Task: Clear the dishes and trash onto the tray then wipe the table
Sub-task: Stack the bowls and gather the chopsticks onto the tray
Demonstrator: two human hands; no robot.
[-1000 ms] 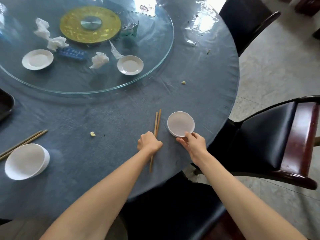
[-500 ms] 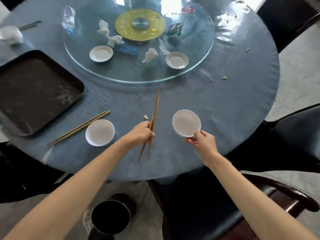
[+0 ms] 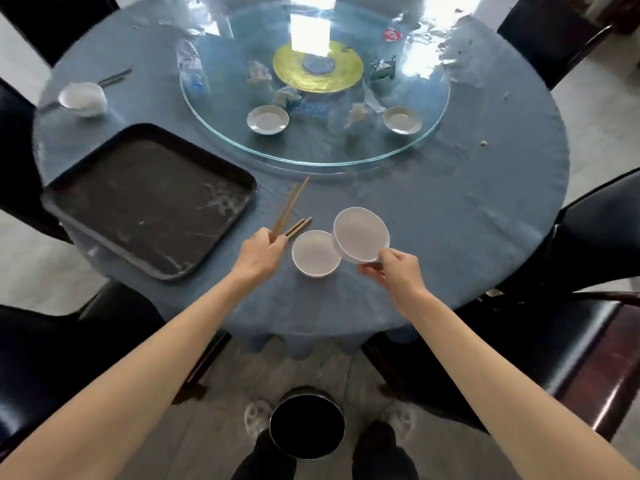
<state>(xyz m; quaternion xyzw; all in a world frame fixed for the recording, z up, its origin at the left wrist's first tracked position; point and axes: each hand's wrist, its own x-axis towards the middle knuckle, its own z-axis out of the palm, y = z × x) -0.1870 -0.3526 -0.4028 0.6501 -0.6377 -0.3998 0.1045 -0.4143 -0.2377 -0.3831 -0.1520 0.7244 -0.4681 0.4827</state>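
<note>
Both hands are lifting dishes off the round blue counter point(image 3: 467, 216).

The left hand point(image 3: 258, 256) has its fingers curled around a pair of chopsticks point(image 3: 289, 207), which point up and away toward the glass turntable point(image 3: 214, 129); a second pair of chopsticks point(image 3: 298, 226) lies on the counter just beside that hand. The right hand point(image 3: 393, 270) pinches the near rim of a white bowl point(image 3: 360, 235), holding it tilted and raised, its edge overlapping a second white bowl point(image 3: 316, 252) that sits on the counter between the hands. The black tray point(image 3: 149, 199) lies to the left, near the counter's edge. On the turntable rest two small white dishes point(image 3: 267, 119) point(image 3: 401, 120) and crumpled tissues point(image 3: 356, 114). A third white bowl point(image 3: 83, 98) stands at the far left.
</note>
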